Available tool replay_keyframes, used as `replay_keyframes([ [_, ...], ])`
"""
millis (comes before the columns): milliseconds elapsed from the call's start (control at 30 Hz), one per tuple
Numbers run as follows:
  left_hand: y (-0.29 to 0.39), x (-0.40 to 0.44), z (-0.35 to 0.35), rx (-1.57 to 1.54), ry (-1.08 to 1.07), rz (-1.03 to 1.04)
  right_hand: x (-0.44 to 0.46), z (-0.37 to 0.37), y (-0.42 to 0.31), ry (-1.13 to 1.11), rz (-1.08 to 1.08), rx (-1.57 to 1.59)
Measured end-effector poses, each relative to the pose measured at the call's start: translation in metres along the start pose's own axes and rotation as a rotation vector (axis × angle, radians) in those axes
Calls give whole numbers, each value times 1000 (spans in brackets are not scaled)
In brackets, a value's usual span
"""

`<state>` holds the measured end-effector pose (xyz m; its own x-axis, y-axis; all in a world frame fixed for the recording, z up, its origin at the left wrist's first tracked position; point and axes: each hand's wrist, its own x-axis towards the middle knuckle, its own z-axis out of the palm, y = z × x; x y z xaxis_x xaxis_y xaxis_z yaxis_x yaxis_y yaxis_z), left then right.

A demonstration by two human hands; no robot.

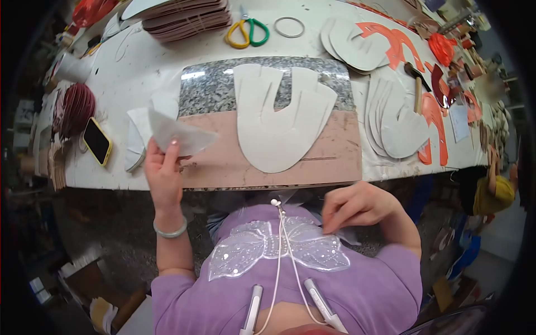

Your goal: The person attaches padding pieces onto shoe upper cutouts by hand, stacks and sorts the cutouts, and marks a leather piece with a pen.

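Left hand (166, 164) has one thin white piece (192, 138) pinched at its lower edge between thumb and fingers, probably to leave most of it free. Right hand (354, 206)'s curled at centre right, can't tell if it's pinching anything. Mid-frame, notched white cutout(s) (273, 137) on one pinkish board (212, 167), likely for flat support; overlap muddies the count. Right side: two fanned stacks (399, 134), one hammer (418, 97). Top: one pair of scissors (244, 22). Left: one phone (97, 141).

Workshop | long cluttered worktable (128, 67) | scissors (245, 33), hammer (417, 84) | stacks of cut pale pieces (391, 120) | another worker (494, 187) nearby
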<state>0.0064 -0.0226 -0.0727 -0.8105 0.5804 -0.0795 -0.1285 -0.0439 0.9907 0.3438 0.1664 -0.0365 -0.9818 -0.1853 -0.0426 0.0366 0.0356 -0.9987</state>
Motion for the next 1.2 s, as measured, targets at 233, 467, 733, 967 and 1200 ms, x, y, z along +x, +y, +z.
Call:
replay_keyframes([
  [233, 5, -18, 57, -394, -288, -261, -48, 19, -6, -12, 398, -525],
  [467, -20, -50, 87, -481, -513, -339, 68, 7, -14, 969, -173, -798],
  [733, -17, -61, 85, -450, -500, -316, 107, 14, 13, 975, -123, -918],
  [967, -13, -51, 70, -440, -537, -160, 107, -15, -16, 963, -268, -836],
  [1200, 25, -20, 60, -301, -915, -404, 92, -33, -46, 519, -291, -956],
])
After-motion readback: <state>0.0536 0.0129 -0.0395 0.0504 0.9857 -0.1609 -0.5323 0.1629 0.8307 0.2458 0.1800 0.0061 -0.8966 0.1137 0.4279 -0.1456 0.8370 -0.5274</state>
